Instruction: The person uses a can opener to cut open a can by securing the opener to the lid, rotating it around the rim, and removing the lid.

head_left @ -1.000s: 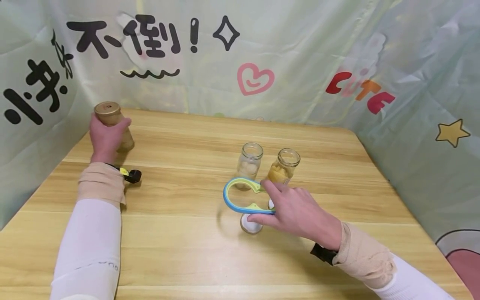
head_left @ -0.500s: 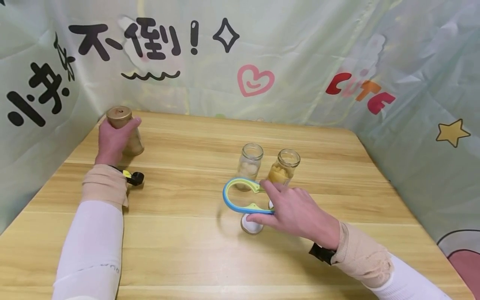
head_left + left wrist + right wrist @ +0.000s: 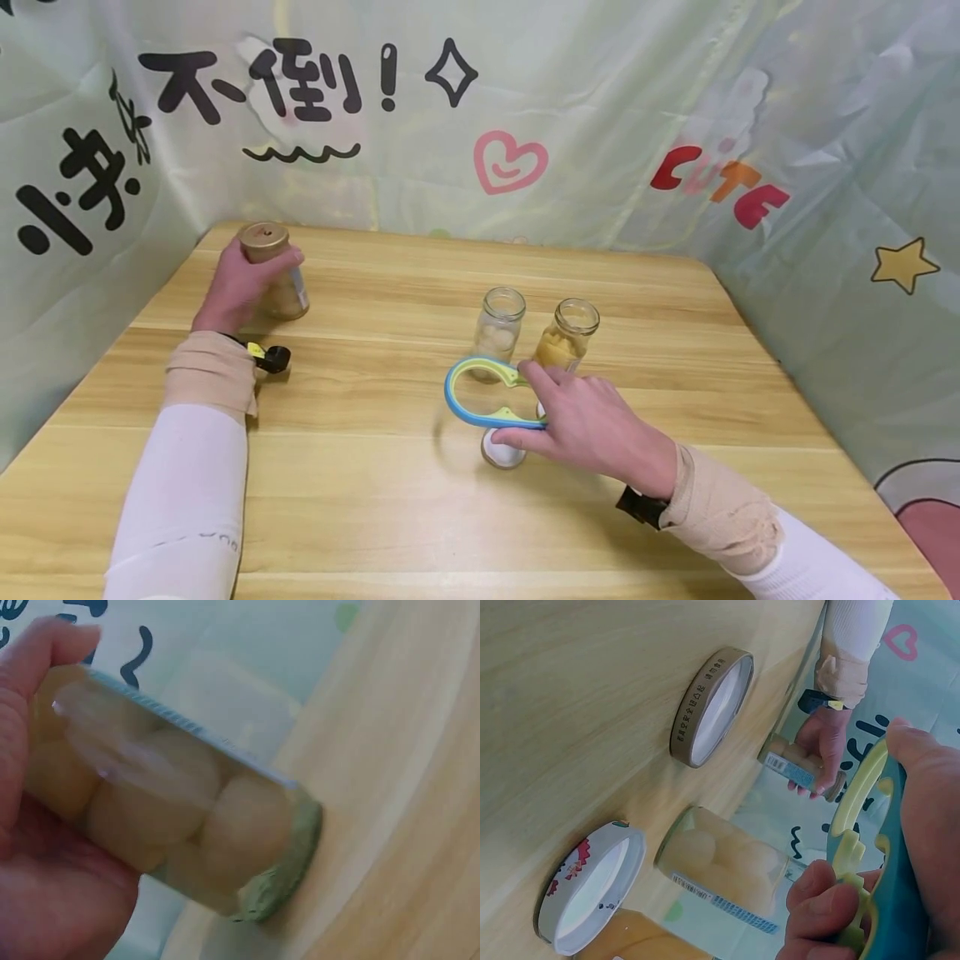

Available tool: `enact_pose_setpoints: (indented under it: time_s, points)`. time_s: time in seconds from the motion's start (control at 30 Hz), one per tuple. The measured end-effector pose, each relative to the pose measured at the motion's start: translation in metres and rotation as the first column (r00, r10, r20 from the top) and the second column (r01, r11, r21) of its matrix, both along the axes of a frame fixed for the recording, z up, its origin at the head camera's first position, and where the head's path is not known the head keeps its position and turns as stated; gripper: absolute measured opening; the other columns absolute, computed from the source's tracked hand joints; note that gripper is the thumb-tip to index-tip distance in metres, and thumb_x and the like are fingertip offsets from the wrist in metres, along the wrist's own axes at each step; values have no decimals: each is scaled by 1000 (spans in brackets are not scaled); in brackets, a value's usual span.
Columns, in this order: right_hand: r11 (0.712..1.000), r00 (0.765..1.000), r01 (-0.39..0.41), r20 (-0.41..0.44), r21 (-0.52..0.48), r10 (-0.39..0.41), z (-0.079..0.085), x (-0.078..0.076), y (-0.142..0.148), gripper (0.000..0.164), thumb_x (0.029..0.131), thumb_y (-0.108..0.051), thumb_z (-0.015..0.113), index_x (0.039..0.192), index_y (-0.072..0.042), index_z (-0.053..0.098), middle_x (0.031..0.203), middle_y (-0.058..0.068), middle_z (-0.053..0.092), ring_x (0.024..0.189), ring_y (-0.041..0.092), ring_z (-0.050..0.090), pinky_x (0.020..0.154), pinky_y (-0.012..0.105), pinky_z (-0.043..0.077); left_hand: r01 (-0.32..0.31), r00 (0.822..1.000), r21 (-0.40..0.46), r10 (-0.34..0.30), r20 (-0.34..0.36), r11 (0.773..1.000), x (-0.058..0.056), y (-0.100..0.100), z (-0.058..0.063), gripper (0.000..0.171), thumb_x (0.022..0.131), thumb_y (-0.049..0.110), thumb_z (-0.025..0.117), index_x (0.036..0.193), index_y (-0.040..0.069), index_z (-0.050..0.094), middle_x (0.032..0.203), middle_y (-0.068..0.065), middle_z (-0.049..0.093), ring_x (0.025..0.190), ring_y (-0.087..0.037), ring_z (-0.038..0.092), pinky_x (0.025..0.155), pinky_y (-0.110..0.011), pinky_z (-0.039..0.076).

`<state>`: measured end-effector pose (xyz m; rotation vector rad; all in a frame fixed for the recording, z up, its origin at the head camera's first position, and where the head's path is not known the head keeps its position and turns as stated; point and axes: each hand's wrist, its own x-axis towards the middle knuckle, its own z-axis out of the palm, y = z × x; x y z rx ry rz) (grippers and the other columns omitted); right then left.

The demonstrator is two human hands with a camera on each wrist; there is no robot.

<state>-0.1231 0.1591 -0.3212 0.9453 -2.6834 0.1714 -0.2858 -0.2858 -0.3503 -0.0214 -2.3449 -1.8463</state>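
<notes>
At the far left, my left hand (image 3: 232,287) grips a glass jar (image 3: 288,292) with a gold lid (image 3: 264,235). Large pale round pieces fill this jar in the left wrist view (image 3: 161,791). It stands roughly upright; whether its base touches the table I cannot tell. My right hand (image 3: 600,421) holds a blue and yellow-green jar opener (image 3: 452,393), its loop pointing left. Two lids lie inner side up below the opener: a brown-rimmed lid (image 3: 686,724) and a white-rimmed lid (image 3: 559,915). My right hand partly covers one of them in the head view.
Behind the opener stand two lidless glass jars, one with pale round pieces (image 3: 495,337) and one with yellow pieces (image 3: 557,346). A printed cloth (image 3: 600,100) walls in the wooden table (image 3: 375,517) at the back and sides.
My left hand has carried the gold-lidded jar to the right and a little nearer, and its label has come into view. The right hand and jar opener have stayed almost still.
</notes>
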Motion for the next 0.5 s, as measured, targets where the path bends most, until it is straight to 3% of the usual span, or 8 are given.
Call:
enact_pose_setpoints:
  time_s: [0.27,0.5]
  points:
    - [1000,1000,10,10,9,-10,0,1,-2,72,75,-81,50,108,-16,51,67,-11,41,45,4,37,36,21,28,209,977,-16,-208,41,978,-2,11,3,53,87,33,70,131,9,50,123,-4,56,115,-20,48,102,-45,30]
    - [1000,1000,-7,-15,1,7,0,-1,-4,72,76,-79,52,107,-15,51,64,-10,39,44,4,35,35,21,27,297,954,-54,-295,51,953,1,21,4,47,88,32,70,121,5,52,118,-7,60,111,-18,53,100,-42,34]
